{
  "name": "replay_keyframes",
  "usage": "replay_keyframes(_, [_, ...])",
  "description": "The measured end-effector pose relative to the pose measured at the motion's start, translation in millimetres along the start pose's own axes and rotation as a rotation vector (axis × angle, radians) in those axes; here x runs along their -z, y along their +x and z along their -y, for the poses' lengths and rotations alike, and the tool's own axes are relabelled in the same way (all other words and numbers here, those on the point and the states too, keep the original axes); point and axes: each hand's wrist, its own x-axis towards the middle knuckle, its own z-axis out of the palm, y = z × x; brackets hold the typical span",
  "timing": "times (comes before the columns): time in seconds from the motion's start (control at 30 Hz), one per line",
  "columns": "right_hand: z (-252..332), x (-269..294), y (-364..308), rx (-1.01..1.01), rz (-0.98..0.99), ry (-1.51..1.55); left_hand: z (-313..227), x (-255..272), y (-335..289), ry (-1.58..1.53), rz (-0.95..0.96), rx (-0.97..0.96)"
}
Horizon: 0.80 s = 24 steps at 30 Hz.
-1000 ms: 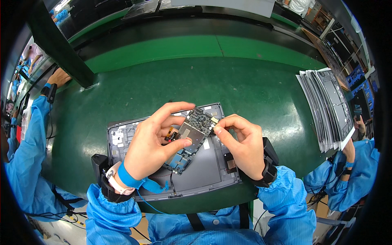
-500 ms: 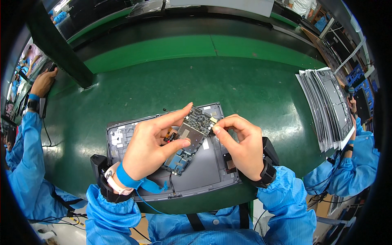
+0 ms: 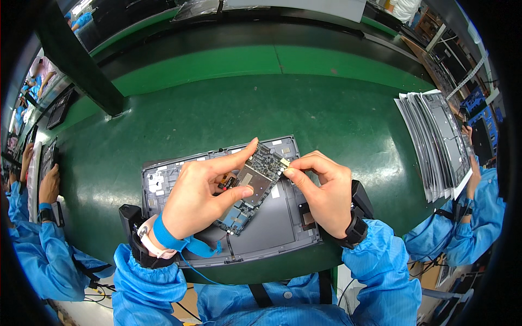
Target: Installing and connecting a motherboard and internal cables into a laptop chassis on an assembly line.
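My left hand [image 3: 198, 195] grips a long green-black circuit board [image 3: 255, 185] between thumb and fingers, tilted with its upper end leaning right. Chips and a blue patch show on it. At the board's upper right edge, beside a pale yellow connector [image 3: 285, 162], the thumb and forefinger of my right hand [image 3: 323, 187] are pinched together; whatever lies between them is too small to make out. Beneath both hands a grey device housing [image 3: 266, 228] lies on the bench, its inner side up. A thin dark cable [image 3: 229, 247] runs near its front edge.
The green bench top [image 3: 228, 117] spreads around the housing. At right stands a stack of grey panels [image 3: 435, 144] interleaved with white sheets. A dark post [image 3: 81, 60] rises at far left. Co-workers in blue sleeves work at left [image 3: 32, 239] and right [image 3: 478, 212].
My hands and the board stay almost in place, with only a slight shift. At left, a co-worker's hand has moved nearer and now holds a dark panel.
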Motion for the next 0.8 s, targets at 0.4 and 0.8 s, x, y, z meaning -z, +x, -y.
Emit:
replay_keyframes(0.4, [-1, 49, -4, -0.001, 0.082, -0.095, 12, 2, 7, 0.018, -0.063, -0.127])
replay_keyframes(0.8, [10, 60, -33, -0.875, 0.431, 0.163, 19, 2, 8, -0.024, -0.116, -0.201])
